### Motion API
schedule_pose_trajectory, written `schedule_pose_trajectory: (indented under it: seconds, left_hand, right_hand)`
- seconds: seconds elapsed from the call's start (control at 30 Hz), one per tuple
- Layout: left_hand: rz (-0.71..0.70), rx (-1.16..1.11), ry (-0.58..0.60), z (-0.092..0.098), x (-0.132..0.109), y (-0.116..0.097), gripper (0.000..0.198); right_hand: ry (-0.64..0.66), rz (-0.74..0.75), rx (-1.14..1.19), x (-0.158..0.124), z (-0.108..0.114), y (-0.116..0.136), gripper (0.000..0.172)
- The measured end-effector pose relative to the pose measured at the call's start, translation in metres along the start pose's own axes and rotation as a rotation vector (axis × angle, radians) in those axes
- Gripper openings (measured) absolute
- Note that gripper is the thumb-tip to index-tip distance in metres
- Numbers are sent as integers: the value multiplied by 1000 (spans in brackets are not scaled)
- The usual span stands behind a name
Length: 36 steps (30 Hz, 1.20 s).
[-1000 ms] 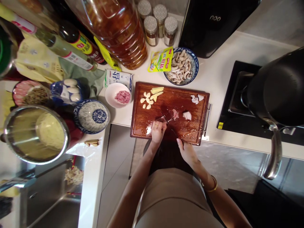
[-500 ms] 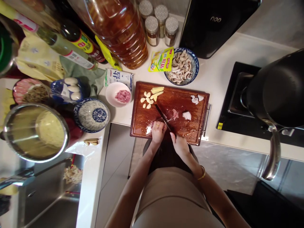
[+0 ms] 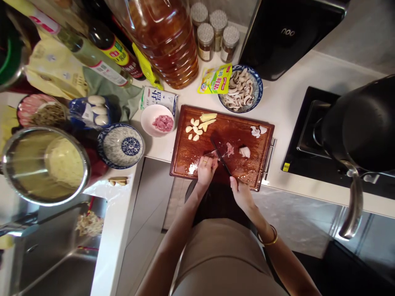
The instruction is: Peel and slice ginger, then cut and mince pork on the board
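Note:
My right hand (image 3: 241, 193) is closed round the handle of a kitchen knife (image 3: 221, 157), whose dark blade slants up and left over the wooden cutting board (image 3: 197, 158). Left of the blade, my left hand (image 3: 206, 169) presses with curled fingers on a piece of raw meat (image 3: 212, 153), mostly hidden beneath them. Just right of the blade lies a small heap of cut meat (image 3: 229, 149). A pale chunk of fat (image 3: 245, 151) sits farther right, with whitish scraps (image 3: 258, 131) near the upper right corner. Garlic cloves (image 3: 194, 130) and ginger slices (image 3: 207, 119) lie at the upper left.
Beyond the board stands a bowl of sliced mushrooms (image 3: 242, 100) with a yellow packet (image 3: 215, 79). Left are a bowl of meat strips (image 3: 163, 123), a patterned bowl (image 3: 121, 146) and a steel pot (image 3: 46, 197). A black pan (image 3: 361, 123) sits on the stove at right.
The knife and my right hand have shifted slightly right, away from my left hand. More meat shows by my left fingers. The whole view has tilted a little.

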<state>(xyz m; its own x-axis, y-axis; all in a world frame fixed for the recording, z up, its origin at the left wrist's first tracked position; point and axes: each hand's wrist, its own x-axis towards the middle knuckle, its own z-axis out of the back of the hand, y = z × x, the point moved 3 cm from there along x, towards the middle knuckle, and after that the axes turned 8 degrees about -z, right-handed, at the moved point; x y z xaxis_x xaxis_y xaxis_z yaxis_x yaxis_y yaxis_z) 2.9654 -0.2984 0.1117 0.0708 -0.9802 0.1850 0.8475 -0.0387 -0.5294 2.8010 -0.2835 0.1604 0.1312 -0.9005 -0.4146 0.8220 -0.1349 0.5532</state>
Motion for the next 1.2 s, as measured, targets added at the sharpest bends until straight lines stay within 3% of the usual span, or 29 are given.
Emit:
schedule_pose_trajectory:
  seconds: [0.6,0.77,0.9,1.07,1.2]
  left_hand:
    - [1,-33,-24,1,-1,0,10]
    - [3,8,21,1,0,-1,14]
    - [2,25,13,0,-1,0,15]
    - [-4,12,8,-1,-2,-1,16]
    - [22,-9,-14,-1,0,0,13]
  right_hand:
    - [38,-14,-192,-7,-9,5,51]
    - [82,-107,-311,0,-16,12,51]
    - [82,-92,-335,1,-18,12,50]
    - [91,-110,-283,11,-15,10,52]
    - [139,-138,-38,20,-8,-1,61]
